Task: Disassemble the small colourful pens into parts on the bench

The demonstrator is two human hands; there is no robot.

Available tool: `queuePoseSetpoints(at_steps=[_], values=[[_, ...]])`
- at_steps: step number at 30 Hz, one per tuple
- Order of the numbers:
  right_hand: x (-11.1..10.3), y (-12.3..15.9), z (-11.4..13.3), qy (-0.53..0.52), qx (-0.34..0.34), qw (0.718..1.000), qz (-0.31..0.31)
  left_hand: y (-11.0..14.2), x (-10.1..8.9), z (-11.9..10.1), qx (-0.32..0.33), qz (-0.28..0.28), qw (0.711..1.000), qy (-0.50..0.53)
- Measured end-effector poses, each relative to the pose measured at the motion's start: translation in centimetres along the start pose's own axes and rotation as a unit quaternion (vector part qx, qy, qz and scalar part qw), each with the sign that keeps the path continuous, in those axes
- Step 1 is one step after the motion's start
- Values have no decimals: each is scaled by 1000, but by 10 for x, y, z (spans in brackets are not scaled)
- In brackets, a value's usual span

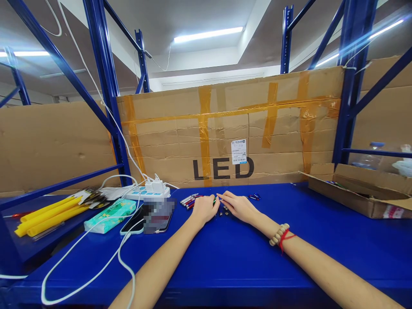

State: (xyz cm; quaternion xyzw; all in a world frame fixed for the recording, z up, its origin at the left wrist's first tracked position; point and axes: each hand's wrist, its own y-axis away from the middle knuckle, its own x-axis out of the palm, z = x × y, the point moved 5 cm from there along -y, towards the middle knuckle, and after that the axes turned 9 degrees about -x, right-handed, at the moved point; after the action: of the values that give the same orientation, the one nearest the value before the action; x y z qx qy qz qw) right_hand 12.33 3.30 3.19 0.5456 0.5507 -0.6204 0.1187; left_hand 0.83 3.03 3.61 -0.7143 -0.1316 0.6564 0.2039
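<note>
Both my hands rest on the blue table (244, 257), close together near its far side. My left hand (204, 209) is curled, its fingers closed on a small green pen-like stick (214, 200). My right hand (237, 206) reaches toward it, fingers pinched at the same stick's end. A row of several small coloured sticks (189, 200) lies just left of my left hand. Small dark bits (224, 211) lie on the table between my hands. A few more sticks (254, 197) lie to the right. A bead bracelet and red string (280, 235) circle my right wrist.
A taped cardboard sheet marked LED (225, 137) walls the back. At left lie phones (151, 216), a tissue pack (111, 214), yellow tubes (48, 214), a power strip (148, 192) and white cables (96, 266). An open cardboard box (357, 193) sits at right. Blue rack posts (106, 86) flank the table.
</note>
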Motion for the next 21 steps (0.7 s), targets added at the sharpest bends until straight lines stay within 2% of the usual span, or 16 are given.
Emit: queuePoseSetpoints(at_steps=[21], values=[[2, 0, -1, 2, -4, 1000, 5, 0, 1, 0, 0, 7, 1000, -5]])
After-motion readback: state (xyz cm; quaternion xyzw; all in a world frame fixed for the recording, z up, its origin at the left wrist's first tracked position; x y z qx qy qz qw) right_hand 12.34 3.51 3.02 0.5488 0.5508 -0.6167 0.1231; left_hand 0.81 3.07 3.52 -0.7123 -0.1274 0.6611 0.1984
